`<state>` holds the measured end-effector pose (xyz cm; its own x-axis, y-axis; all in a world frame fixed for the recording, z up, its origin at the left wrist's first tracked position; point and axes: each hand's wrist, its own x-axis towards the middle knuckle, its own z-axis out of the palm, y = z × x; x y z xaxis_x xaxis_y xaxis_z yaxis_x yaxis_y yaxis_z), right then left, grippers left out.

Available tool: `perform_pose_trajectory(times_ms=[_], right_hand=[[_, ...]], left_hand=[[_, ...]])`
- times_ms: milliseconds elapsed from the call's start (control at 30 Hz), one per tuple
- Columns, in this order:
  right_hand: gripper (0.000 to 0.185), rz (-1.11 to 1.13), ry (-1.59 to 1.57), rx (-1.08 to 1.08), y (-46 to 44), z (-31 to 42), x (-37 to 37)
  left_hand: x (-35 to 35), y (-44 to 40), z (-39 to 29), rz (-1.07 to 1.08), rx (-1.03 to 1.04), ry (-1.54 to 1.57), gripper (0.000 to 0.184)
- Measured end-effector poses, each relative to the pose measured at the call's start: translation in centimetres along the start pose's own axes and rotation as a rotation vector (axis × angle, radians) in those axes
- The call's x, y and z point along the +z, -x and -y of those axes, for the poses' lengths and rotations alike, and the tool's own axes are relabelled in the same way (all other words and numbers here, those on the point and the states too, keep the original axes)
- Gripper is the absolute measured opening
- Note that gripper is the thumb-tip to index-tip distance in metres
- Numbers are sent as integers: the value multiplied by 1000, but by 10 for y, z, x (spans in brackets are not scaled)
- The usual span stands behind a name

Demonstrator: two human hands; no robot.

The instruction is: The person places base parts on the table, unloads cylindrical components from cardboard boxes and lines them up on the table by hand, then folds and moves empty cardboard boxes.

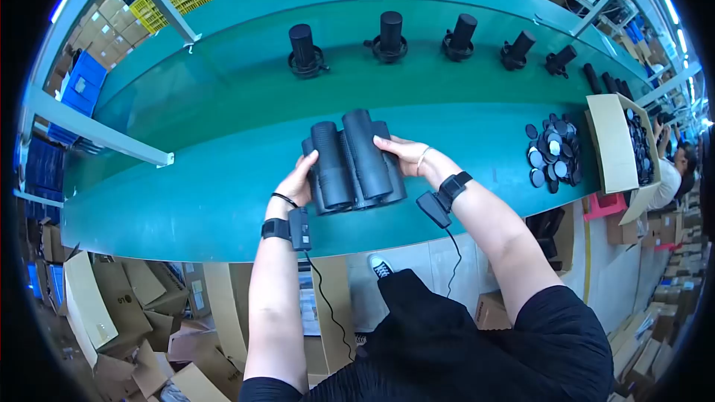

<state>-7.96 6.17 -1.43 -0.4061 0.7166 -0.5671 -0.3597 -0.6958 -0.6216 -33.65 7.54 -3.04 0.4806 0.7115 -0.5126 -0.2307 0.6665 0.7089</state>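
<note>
A bundle of several black cylinders (368, 156), some with ribbed walls, is gripped between my two hands over the near part of the green work surface. My left hand (299, 179) presses on the bundle's left side, its thumb on the front of a cylinder. On the right side, my right hand (404, 153) closes round it with the thumb on top. The undersides of the cylinders and most of my fingers are hidden. I cannot tell whether the bundle touches the surface.
Black cylinders in ring-shaped holders (390, 36) stand in a row along the green belt (246, 82). To the right lie a pile of black discs (555, 150) and a cardboard box (612, 145) of small dark parts. A metal post (104, 130) rises at left. Another person (674, 175) is at far right.
</note>
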Motion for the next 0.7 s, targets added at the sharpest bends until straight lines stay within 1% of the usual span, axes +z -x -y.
perform_pose_trajectory(times_ms=[67,100,133,200,233,267,300,333,367,400,467,500,533,633,667,700], right_hand=[[86,6,-55,50,-10,-8,-6],[74,28,-21,1,-10,-11,-10],[63,57,12,-44,-11,-13,-16],[97,-86,-15,-56,-29,-26,-47],[96,-158,66,-70,-27,-26,-53],[94,-236,147,-92,-22,-24,-53],[94,-221,151,-78,-13,-17,-45],[93,-300,305,-69,2,-6,-36],[91,-382,460,-62,13,2,-31],[91,-378,462,-55,18,6,-32],[90,-446,525,-17,24,13,-34],[90,-479,557,4,24,13,-33],[90,-476,559,14,20,10,-36],[85,-640,827,-194,10,-1,-67],[84,-662,794,-183,14,1,-71],[83,-704,757,-172,15,-1,-70]], left_hand=[[3,11,-10,-120,-60,-67,81],[-4,21,-12,-201,-86,-94,85],[-10,24,-10,-250,-90,-75,85],[-15,25,-9,-225,-111,-138,88],[-18,29,-11,-261,-110,-123,88],[-19,32,-13,-316,-104,-193,86],[-17,33,-15,-363,-102,-267,85],[-16,34,-16,-402,-101,-344,83],[-15,36,-16,-409,-106,-339,83],[-14,37,-16,-436,-92,-346,80],[-19,42,-16,-491,-62,-360,74],[-23,46,-14,-496,-68,-353,74],[-26,49,-12,-518,-44,-356,69],[-30,51,-7,-550,35,-324,55],[-31,54,-5,-540,66,-286,49],[-34,51,-3,-548,54,-269,50]])
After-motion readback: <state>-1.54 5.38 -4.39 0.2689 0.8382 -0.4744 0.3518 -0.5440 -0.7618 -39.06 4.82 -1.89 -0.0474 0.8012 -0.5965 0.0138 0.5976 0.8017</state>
